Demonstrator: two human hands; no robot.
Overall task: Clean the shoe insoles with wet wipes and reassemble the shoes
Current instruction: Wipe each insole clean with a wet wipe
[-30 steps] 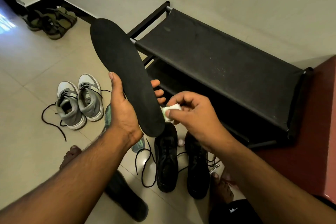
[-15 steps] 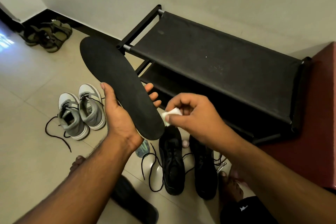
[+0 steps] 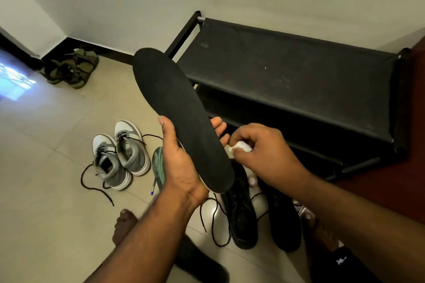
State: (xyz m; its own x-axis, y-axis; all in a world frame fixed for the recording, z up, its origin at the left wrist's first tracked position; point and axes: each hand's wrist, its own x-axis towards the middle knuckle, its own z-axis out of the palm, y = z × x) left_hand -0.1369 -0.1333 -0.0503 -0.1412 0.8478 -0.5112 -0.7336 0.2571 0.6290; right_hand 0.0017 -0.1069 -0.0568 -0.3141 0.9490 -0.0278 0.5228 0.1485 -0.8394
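Tiled floor below: left hand [image 3: 181,163] grips long black foam insole [image 3: 181,112] at heel, toe pointing away; right hand [image 3: 264,151] pinches crumpled white wet wipe [image 3: 239,146] beside heel.

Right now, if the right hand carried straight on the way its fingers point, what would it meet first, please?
Most likely the black insole: the right hand, pinching a wet wipe, points left at its near edge, though depth is uncertain.
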